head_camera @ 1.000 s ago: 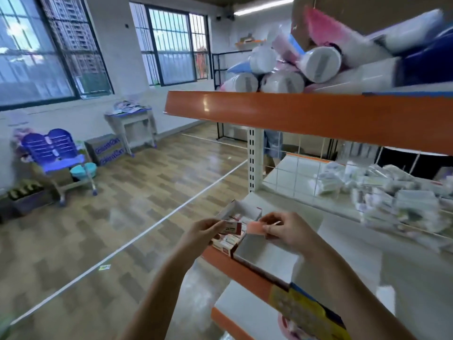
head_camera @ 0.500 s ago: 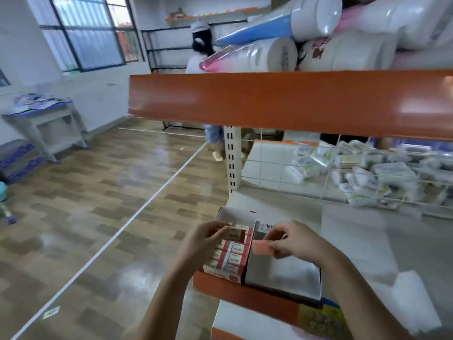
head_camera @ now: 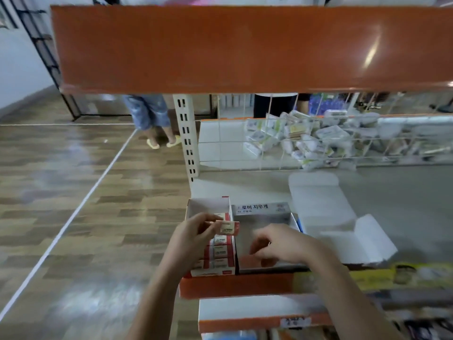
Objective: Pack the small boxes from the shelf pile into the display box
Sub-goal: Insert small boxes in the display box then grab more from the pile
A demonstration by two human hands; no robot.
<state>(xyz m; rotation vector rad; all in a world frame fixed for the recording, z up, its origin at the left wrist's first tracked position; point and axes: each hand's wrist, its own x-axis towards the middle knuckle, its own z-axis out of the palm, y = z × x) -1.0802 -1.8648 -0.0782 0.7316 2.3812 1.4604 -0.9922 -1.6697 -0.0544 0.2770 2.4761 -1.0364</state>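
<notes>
Orange shelf (head_camera: 245,285), lower centre of frame, bearing two open cartons at its front edge. Display box (head_camera: 208,209), centre-left, with a row of red-and-white small boxes stacked along its right side. Grey carton (head_camera: 264,217) adjoining on the right. Right hand (head_camera: 282,244), blurred, fingers curled low inside the grey carton; half a second ago it pinched an orange box above it; grip now indiscernible. Left hand (head_camera: 193,234) pinches one small box (head_camera: 229,228) above the display box.
</notes>
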